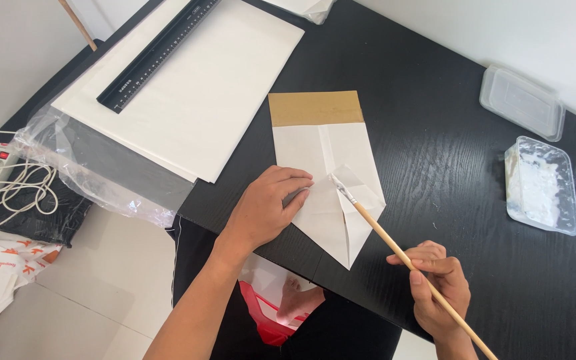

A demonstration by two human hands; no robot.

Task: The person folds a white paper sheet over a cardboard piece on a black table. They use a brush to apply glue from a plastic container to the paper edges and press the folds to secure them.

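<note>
Folded paper (325,180): lying flat on the black table (448,173), white, with a brown band along the far edge and folded flaps narrowing to a point at the near edge; near point hanging a little over the table edge.
Left hand (268,203): pressing palm-down on the left flap of the folded paper, fingers stretched out and kept together, gripping nothing; fingertips (301,179) resting just beside the brush tip.
Right hand (438,287): closed around the lower part of the wooden brush (401,257), thumb and fingers pinching the stick; staying to the right of the folded paper, near its point, not touching the sheet.
Brush tip: touching the small raised flap in the middle of the folded paper, handle slanting away toward the right hand.
Paste tub (543,185): clear plastic, holding white paste, standing well to the right of the folded paper.
Lid (523,101): clear, lying just beyond the tub.
White sheets (208,100): stacked to the left of the folded paper, carrying a black ruler (158,53).
</note>
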